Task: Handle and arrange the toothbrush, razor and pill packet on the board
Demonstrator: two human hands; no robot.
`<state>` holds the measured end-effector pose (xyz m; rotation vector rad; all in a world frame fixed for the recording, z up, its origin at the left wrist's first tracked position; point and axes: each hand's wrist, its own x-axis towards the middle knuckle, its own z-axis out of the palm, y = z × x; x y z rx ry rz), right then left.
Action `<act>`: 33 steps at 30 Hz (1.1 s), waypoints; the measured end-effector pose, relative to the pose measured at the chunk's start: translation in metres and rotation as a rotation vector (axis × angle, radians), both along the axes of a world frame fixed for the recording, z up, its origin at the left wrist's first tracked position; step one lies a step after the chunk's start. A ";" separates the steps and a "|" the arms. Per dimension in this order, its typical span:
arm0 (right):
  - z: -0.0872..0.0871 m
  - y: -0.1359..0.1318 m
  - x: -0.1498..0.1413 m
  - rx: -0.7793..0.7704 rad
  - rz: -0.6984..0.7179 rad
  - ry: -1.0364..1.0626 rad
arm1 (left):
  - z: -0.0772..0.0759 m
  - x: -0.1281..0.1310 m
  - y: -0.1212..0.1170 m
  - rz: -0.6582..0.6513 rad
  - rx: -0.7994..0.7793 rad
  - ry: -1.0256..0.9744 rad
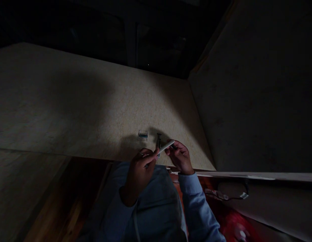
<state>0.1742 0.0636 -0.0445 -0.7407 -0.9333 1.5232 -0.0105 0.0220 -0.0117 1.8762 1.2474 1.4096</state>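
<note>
Both hands meet over the near edge of a pale speckled tabletop [95,111]. My left hand [140,168] is closed, fingertips pinching the lower end of a slim white pen-like stick [166,146]. My right hand [179,156] is closed round the stick's upper end. A small clear cap with a teal band [143,134] lies on the table just beyond my left hand. A thin dark part [159,139] stands right behind the stick; the scene is too dim to name it.
A second pale surface [256,101] meets the table at the right. Below it hangs a cable with a white connector [243,195]. My lap in blue cloth [156,205], a wooden floor [67,205] and something red [231,222] lie beneath. The background is dark.
</note>
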 end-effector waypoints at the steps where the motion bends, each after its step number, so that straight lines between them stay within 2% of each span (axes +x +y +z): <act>1: 0.000 0.000 0.000 -0.008 -0.002 0.000 | 0.000 0.000 0.000 -0.026 -0.014 -0.015; 5: -0.001 0.000 0.000 -0.013 0.003 -0.015 | -0.001 0.000 -0.002 -0.076 -0.077 -0.033; 11: -0.002 0.001 -0.001 0.016 0.038 -0.041 | -0.006 0.003 -0.003 0.137 -0.018 0.070; 22: -0.003 0.001 0.000 0.012 0.049 -0.022 | -0.007 0.004 -0.005 0.208 -0.005 0.139; 28: -0.002 0.001 -0.001 0.011 0.039 -0.047 | -0.007 0.001 -0.003 0.195 0.003 0.099; 33: -0.001 0.002 -0.001 0.010 0.026 -0.019 | -0.007 -0.001 -0.001 0.098 -0.005 0.044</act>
